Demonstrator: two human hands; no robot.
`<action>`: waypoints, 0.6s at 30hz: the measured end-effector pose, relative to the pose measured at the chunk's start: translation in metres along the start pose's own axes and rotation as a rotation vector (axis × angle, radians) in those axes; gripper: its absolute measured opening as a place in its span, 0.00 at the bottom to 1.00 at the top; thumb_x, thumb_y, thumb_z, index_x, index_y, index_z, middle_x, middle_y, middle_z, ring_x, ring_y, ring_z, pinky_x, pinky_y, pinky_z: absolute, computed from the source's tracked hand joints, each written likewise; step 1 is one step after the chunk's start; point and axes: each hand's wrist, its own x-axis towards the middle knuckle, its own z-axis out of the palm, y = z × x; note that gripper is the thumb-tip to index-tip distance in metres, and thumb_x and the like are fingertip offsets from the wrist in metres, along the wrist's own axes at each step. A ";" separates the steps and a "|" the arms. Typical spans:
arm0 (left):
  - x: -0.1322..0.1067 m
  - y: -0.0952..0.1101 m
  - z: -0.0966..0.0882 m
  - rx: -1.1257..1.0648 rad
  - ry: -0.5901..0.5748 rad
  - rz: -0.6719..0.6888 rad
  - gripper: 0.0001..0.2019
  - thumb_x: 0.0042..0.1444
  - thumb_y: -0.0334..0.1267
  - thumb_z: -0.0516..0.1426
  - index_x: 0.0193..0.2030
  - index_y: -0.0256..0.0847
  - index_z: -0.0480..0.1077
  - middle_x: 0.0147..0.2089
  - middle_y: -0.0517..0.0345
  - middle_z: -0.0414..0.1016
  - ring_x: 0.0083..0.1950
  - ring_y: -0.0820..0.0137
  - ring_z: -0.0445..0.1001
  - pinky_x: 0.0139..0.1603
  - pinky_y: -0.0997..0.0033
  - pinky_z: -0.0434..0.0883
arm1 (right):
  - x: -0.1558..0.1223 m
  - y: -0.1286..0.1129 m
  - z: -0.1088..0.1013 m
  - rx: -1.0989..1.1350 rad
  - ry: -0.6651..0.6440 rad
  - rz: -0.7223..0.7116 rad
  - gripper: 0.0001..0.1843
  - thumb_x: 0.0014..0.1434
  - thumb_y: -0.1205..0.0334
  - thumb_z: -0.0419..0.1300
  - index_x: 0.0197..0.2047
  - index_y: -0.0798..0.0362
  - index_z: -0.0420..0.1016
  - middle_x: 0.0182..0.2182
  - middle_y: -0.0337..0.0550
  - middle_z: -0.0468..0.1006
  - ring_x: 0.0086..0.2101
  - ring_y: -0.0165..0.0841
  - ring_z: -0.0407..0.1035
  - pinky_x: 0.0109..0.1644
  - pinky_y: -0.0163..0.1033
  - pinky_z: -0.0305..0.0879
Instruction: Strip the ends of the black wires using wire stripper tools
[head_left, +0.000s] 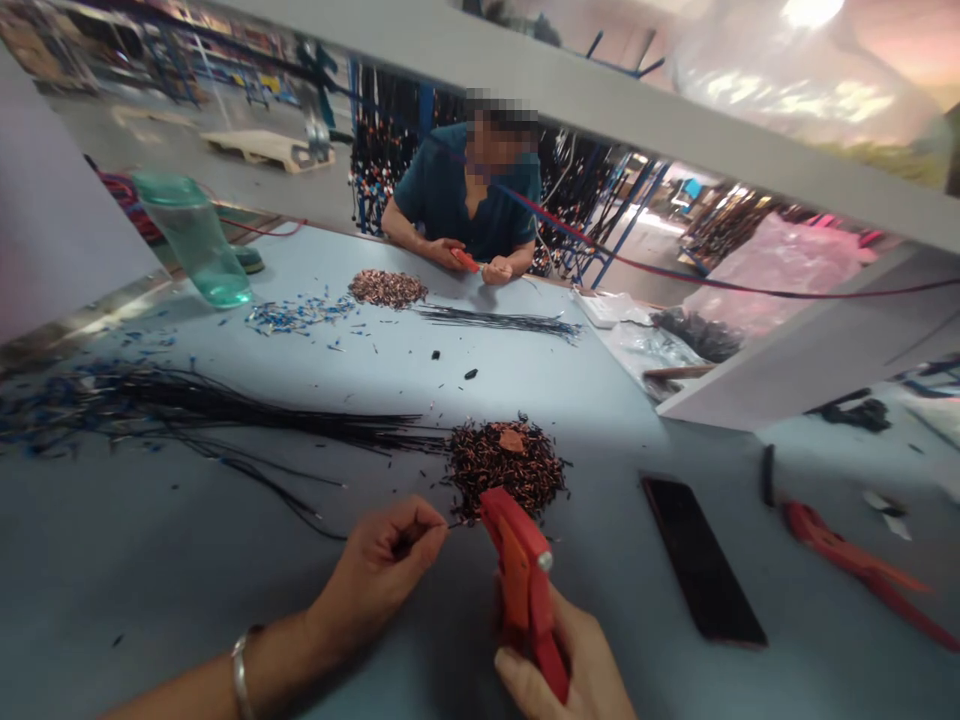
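Observation:
My right hand (570,665) is wrapped round the handles of a red crimping tool (523,590), whose head points up toward a heap of small dark and copper-coloured terminals (504,462). My left hand (386,570) is pinched closed on a thin black wire (300,505), its end held at the tool's head. A bundle of long black wires (225,415) lies to the left across the grey-blue table (150,560).
A black phone (701,570) lies right of the tool, a second red tool (862,570) farther right. Across the table a person in a dark shirt (469,200) handles another red tool beside a terminal heap (386,288). A green bottle (196,240) stands at the far left.

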 end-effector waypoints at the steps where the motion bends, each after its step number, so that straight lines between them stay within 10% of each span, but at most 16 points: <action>1: -0.001 0.000 0.001 -0.028 -0.018 -0.014 0.12 0.55 0.43 0.59 0.27 0.38 0.69 0.20 0.68 0.57 0.23 0.75 0.54 0.24 0.77 0.54 | 0.003 -0.001 0.002 -0.054 0.019 -0.097 0.14 0.56 0.58 0.59 0.46 0.50 0.73 0.30 0.42 0.79 0.27 0.35 0.73 0.29 0.35 0.69; 7: -0.011 0.004 0.013 -0.409 -0.188 -0.202 0.11 0.48 0.40 0.65 0.25 0.37 0.69 0.22 0.65 0.66 0.25 0.75 0.60 0.27 0.78 0.62 | 0.014 0.003 0.010 -0.539 0.182 -0.615 0.24 0.58 0.59 0.50 0.55 0.62 0.66 0.38 0.57 0.77 0.36 0.45 0.74 0.36 0.48 0.72; 18: -0.009 0.011 0.014 -0.537 -0.182 -0.306 0.13 0.42 0.39 0.68 0.23 0.36 0.70 0.19 0.65 0.68 0.22 0.78 0.61 0.25 0.80 0.63 | 0.016 0.000 0.004 -0.691 0.147 -0.641 0.23 0.54 0.66 0.52 0.53 0.68 0.66 0.36 0.61 0.76 0.36 0.47 0.72 0.37 0.53 0.72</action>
